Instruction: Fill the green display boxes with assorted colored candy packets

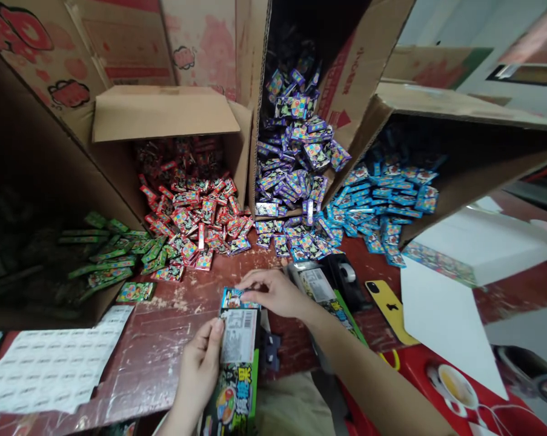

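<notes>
While the left hand (203, 357) was clasped on the left long side of a printed carton (234, 387), its thumb lying along the top edge, the right hand (273, 293) reached to the carton's far end, where a blue packet (231, 298) showed at the opening. The right hand's thumb and fingertips were bent close together on that packet; whether they pinched it or only pressed it could not be told. The carton pointed away from the person, over the near edge of the desk (155, 351).

Just right of it, partly behind the right forearm, lay a second carton (318, 284), with a black tape dispenser (348, 275) beside it. Toward the desk's right edge came a yellow phone (389, 309), next to a large white card (450, 321). Beyond that edge, nearer the person, a cup (457, 387) stood on a red surface (409, 372). A printed white sheet (50, 369) covered the near left corner.

Along the far edge, packets spilled from open cardboard boxes (164, 115) onto the desk: green packets (114, 260) at the left, then red packets (195, 218), purple packets (295, 175) and, at the right, blue packets (382, 200).
</notes>
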A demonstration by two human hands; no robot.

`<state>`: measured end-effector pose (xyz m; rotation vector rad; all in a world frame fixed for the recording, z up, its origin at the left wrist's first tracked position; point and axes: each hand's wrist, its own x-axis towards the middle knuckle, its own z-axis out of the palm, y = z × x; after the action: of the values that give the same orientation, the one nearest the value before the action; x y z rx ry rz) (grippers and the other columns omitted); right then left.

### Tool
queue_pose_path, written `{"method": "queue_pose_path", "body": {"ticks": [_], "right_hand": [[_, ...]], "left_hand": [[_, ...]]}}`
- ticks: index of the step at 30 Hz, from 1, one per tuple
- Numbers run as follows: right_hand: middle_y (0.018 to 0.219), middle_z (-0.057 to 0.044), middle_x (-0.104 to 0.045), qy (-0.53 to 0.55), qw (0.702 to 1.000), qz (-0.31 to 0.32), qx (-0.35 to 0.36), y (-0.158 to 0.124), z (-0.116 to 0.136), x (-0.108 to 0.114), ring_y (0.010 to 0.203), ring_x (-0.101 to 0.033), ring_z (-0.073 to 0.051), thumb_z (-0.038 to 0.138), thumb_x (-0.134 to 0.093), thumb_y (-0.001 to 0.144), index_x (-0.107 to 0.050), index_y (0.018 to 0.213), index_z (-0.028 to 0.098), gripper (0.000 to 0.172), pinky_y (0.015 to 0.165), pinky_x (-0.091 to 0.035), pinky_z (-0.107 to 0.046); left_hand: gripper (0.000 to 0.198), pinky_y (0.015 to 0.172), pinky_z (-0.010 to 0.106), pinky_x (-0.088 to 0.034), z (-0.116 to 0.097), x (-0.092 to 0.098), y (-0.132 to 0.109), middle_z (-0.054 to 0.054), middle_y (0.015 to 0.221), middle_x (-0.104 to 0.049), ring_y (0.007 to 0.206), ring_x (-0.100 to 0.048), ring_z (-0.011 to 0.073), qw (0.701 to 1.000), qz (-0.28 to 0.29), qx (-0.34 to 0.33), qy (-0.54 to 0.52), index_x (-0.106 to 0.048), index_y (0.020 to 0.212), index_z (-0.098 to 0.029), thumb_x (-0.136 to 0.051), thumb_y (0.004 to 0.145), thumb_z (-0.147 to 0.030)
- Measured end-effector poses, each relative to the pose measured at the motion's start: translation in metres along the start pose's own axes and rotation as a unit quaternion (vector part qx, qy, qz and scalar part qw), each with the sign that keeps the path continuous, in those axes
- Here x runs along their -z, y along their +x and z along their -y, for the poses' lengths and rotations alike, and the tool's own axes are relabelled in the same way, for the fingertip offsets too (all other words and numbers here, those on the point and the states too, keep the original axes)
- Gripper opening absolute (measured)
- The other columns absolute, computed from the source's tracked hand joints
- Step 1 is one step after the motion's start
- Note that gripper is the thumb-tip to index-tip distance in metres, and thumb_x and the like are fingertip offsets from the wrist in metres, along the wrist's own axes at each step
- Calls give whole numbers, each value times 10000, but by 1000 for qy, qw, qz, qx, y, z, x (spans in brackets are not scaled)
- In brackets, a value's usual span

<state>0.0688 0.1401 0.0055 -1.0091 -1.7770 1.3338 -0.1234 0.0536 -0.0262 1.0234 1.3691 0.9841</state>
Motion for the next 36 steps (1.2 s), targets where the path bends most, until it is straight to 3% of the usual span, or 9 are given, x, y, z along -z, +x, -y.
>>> {"method": "queue_pose_path", "body": {"ticks": [8, 12, 15, 18, 21, 25, 27, 31, 36], "right_hand": [[841, -42, -654, 36, 997, 50, 44, -14, -2, -23, 819, -638, -163, 470, -699, 729, -705, 722, 173, 297, 769, -511, -303], [997, -66, -643, -75, 986, -144, -20, -2, -43, 8, 924, -616, -200, 457, -670, 756, -681, 823, 204, 262, 784, -510, -324], [1011, -87, -623, -201, 927, -292, -121, 18, -71, 53, 1015, -565, -246, 371, -660, 764, -639, 874, 200, 204, 878, -463, -384], [1066, -157, -582, -233, 899, -337, -156, 35, -91, 79, 1141, -464, -328, 222, -712, 662, -589, 932, 143, 307, 977, -360, -477], [1078, -164, -558, -236, 894, -348, -158, 37, -103, 83, 1160, -434, -336, 106, -685, 586, -562, 952, 132, 387, 1014, -305, -495], [1091, -82, -558, -193, 917, -329, -119, 16, -103, 83, 1067, -518, -233, 141, -677, 595, -522, 1062, 186, 493, 949, -414, -384], [1043, -58, -585, -96, 947, -292, -91, 2, -90, 84, 987, -569, -194, 215, -693, 644, -517, 1088, 201, 478, 852, -475, -330], [973, -20, -640, 184, 966, -177, -24, -10, -38, 84, 868, -611, -137, 281, -751, 668, -553, 1066, 235, 447, 756, -496, -270], [772, 13, -671, 126, 992, -10, 10, 25, 40, 75, 704, -613, -117, 240, -823, 573, -654, 773, 194, 266, 671, -489, -247]], "left_hand": [[526, 547, 227, -498, -29, -4, -3, 40, 728, -710, 588, -627, 169, 997, -15, 46, -53, -650, 873, -152, -713, 613, -605], [571, 449, 188, -442, -31, 7, 7, 2, 646, -685, 511, -600, 143, 988, -93, 77, -91, -617, 885, -175, -747, 550, -620], [524, 487, 187, -462, -21, 13, 16, -20, 690, -692, 554, -628, 146, 973, -133, 98, -164, -583, 934, -207, -762, 587, -557], [445, 519, 193, -477, -9, 10, 19, -36, 709, -693, 581, -638, 148, 971, -66, 123, -192, -562, 901, -221, -795, 602, -454], [418, 496, 198, -467, -1, 5, 18, -40, 675, -682, 576, -635, 159, 976, -28, 117, -182, -528, 844, -222, -779, 623, -473], [438, 499, 211, -465, 6, 7, 23, -25, 679, -687, 579, -632, 167, 977, -12, 115, -182, -528, 890, -221, -750, 647, -509], [428, 515, 221, -473, 9, 9, 26, -10, 702, -693, 589, -634, 170, 980, 5, 109, -163, -535, 935, -214, -717, 688, -514], [393, 568, 240, -488, 10, 2, 28, 26, 823, -711, 636, -644, 174, 991, 37, 60, -117, -547, 995, -206, -654, 758, -500], [400, 676, 251, -504, -3, -18, 17, 54, 900, -713, 757, -658, 185, 996, 69, 11, -55, -540, 1057, -192, -612, 796, -487]]}}
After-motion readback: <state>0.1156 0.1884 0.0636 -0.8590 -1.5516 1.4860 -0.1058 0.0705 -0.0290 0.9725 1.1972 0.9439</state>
